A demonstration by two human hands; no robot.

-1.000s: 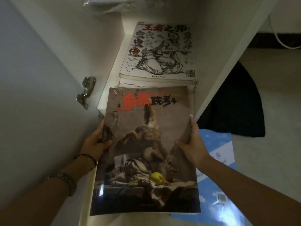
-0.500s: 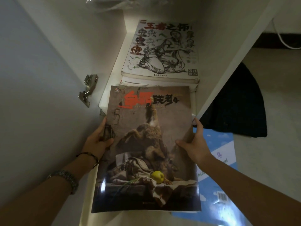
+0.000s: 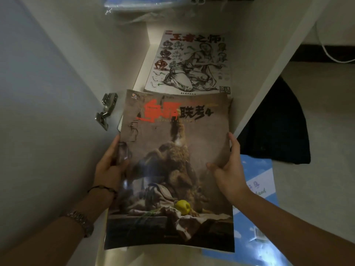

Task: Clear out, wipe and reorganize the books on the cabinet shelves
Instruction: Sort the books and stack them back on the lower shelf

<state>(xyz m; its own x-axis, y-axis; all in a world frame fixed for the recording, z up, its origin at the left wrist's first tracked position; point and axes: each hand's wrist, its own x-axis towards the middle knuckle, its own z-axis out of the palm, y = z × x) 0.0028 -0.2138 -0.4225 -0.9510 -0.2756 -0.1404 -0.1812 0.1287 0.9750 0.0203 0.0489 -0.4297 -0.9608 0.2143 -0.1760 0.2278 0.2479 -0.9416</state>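
I hold a large dark art book [image 3: 172,169] with a still-life cover and red title flat in front of the cabinet shelf [image 3: 141,81]. My left hand [image 3: 109,166] grips its left edge, thumb on the cover. My right hand [image 3: 228,169] grips its right edge, thumb on top. The book's far edge overlaps the near edge of a white sketch book [image 3: 192,62] with ink figure drawings, which lies flat on the shelf on top of other books.
The open cabinet door [image 3: 38,112] stands at left with a metal hinge [image 3: 105,110]. The white cabinet side panel [image 3: 272,62] runs along the right. A blue book [image 3: 257,208] lies on the floor under my right arm, a dark cloth [image 3: 278,127] beyond it. Plastic bags [image 3: 146,8] sit above.
Both hands have moved the dark book a little farther toward the shelf, so its far edge now covers the sketch book's near edge.
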